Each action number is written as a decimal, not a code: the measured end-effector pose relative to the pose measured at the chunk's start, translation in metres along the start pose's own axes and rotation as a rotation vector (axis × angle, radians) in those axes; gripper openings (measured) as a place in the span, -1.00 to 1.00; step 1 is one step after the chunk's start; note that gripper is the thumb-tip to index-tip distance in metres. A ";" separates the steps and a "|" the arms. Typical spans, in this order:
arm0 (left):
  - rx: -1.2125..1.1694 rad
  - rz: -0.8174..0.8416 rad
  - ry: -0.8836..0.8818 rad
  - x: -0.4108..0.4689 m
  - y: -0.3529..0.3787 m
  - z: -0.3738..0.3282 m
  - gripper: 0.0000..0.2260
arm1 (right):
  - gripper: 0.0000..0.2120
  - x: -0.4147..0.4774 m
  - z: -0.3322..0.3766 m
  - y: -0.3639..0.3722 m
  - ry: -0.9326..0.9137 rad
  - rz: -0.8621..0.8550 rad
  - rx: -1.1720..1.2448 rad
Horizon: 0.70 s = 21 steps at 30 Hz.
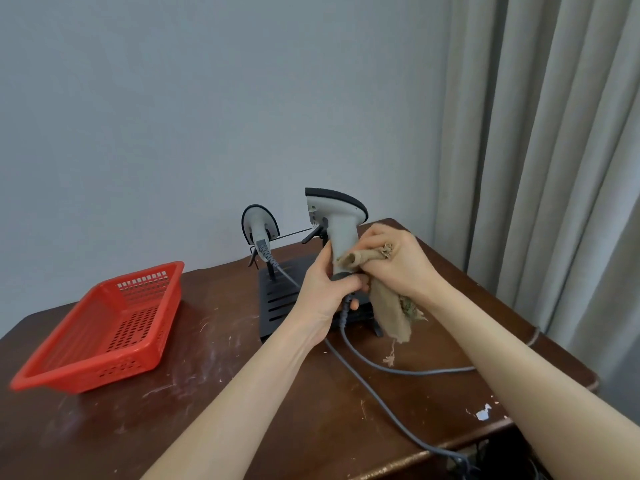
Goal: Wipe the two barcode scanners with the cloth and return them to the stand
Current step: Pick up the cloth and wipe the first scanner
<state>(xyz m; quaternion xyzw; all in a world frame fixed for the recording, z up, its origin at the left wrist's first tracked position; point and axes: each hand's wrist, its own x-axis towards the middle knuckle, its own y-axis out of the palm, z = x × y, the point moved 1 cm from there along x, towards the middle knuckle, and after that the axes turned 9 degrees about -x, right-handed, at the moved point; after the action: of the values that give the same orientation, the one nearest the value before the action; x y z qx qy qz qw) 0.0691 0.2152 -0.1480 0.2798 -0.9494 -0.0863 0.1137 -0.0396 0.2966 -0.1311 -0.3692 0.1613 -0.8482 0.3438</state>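
Note:
One grey barcode scanner [335, 216] with a black-rimmed head is held upright above the black stand [278, 299]. My left hand [320, 289] grips the bottom of its handle where the cable comes out. My right hand [398, 261] holds a frayed tan cloth [391, 306] and presses it against the handle's right side. The second grey scanner [259, 225] hangs on the stand's left hook, its coiled cable trailing down.
A red perforated plastic basket [104, 327] sits on the left of the scratched brown wooden table [207, 393]. Two grey cables [388, 368] run across the table toward its front right edge. A beige curtain [540, 150] hangs at the right.

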 end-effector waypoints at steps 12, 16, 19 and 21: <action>-0.042 -0.051 -0.126 0.000 -0.005 -0.008 -0.80 | -0.73 -0.003 0.020 -0.005 -0.075 0.023 0.095; -0.135 -0.047 -0.136 -0.001 -0.012 -0.011 -0.81 | -0.71 -0.003 0.019 0.000 -0.078 0.065 0.104; -0.245 -0.108 -0.169 -0.004 -0.012 -0.009 -0.91 | -0.76 0.013 0.005 0.000 0.090 -0.103 -0.133; -0.318 -0.134 -0.202 -0.005 -0.009 -0.009 -0.90 | -0.81 0.019 0.003 -0.001 0.160 -0.203 -0.103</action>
<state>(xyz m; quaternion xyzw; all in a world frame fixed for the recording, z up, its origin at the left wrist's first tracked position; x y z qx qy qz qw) 0.0803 0.2096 -0.1423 0.3109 -0.9096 -0.2701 0.0547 -0.0471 0.2842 -0.1182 -0.3318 0.1934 -0.8960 0.2228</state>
